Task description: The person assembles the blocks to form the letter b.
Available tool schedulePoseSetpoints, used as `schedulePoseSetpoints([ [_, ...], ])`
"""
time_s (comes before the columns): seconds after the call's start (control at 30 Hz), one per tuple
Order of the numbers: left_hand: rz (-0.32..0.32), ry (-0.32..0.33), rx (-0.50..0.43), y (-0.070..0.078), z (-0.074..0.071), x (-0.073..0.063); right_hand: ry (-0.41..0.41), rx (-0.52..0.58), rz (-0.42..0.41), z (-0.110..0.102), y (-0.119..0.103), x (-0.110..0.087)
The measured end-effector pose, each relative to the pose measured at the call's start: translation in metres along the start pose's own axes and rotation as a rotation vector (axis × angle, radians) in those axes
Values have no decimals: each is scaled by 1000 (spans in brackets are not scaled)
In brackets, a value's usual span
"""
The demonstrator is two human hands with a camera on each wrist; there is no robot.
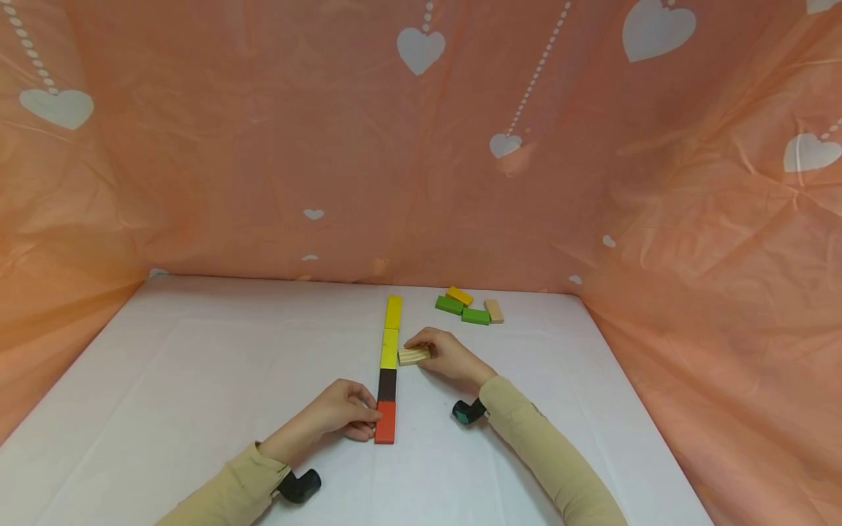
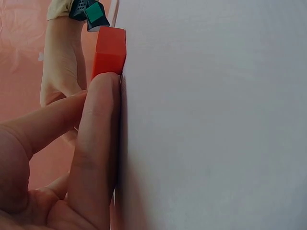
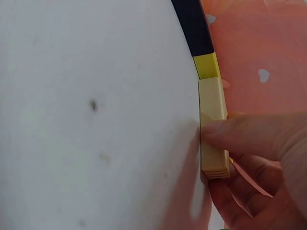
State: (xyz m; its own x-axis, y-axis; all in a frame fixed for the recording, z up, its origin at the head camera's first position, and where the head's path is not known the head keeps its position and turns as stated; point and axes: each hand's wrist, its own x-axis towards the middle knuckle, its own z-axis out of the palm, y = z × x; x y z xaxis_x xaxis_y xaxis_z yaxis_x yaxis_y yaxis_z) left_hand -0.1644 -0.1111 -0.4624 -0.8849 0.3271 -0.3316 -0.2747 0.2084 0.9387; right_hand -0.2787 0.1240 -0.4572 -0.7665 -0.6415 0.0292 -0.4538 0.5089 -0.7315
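Two yellow blocks (image 1: 392, 313), a dark block (image 1: 387, 385) and a red block (image 1: 385, 424) lie end to end in a straight row on the white table. My left hand (image 1: 346, 410) is at the left side of the red block, its fingertips touching it; in the left wrist view a fairly straight finger (image 2: 98, 129) meets the red block's side. My right hand (image 1: 449, 355) pinches a plain wooden block (image 1: 413, 356) between thumb and fingers. This block lies crosswise, its end right at the nearer yellow block's right side. The right wrist view shows the thumb on the wooden block's face (image 3: 211, 100).
Behind the right hand, two green blocks (image 1: 476, 316), an orange-yellow block (image 1: 459, 296) and another plain wooden block (image 1: 494, 311) lie loosely grouped. An orange curtain (image 1: 355, 146) with white hearts hangs around the white table (image 1: 197, 365). Black wrist devices (image 1: 300, 486) stick out beneath both sleeves.
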Motion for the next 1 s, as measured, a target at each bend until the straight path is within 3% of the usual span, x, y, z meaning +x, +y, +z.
schedulePoseSetpoints([
  [0.67,13,-23,-20,0,-2,1,-5,26,25,-3,0,0],
  [1.0,21,-29,-18,0,-2,0,75,26,-48,-35,-2,-1],
])
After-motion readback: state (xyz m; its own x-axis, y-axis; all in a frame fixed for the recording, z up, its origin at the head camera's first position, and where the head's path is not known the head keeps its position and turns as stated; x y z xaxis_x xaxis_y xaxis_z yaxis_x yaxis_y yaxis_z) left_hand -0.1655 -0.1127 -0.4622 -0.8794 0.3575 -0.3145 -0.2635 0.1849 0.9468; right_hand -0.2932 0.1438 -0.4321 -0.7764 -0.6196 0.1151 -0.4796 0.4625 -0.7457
